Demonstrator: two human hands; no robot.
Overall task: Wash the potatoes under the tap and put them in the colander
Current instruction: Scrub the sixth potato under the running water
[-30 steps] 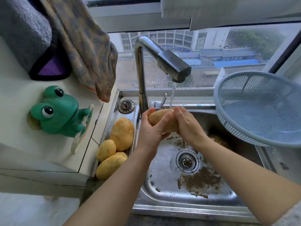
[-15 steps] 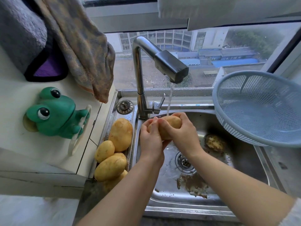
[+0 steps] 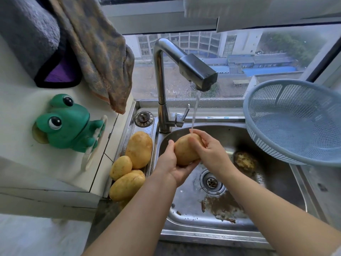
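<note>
Stood before a rain-flecked window (image 3: 239, 58) above city roofs, at a steel sink (image 3: 212, 235) set under it. Had a pale blue colander (image 3: 287, 115) tilted at the sink's right edge, over the basin's rim. Had two towels (image 3: 99, 58) hanging at the far left, above a white tiled surface (image 3: 27, 100) with a green frog holder (image 3: 68, 122) stuck on it. Ran the tap (image 3: 160, 85) at the sink's back edge, a thin stream (image 3: 194, 111) falling onto the potato (image 3: 184, 150) held over the middle of the basin. Cupped that potato from below in the left hand (image 3: 171, 163), thumb up its left side. Curled the right hand (image 3: 210, 150) over its top end, both hands together and closed on it. Had three more potatoes (image 3: 139, 149) piled on the sink's left ledge, touching one another. Had one mud-caked potato (image 3: 244, 160) lying in the basin's right part, near the drain (image 3: 211, 182), with brown mud (image 3: 221, 206) spread toward the near edge.
</note>
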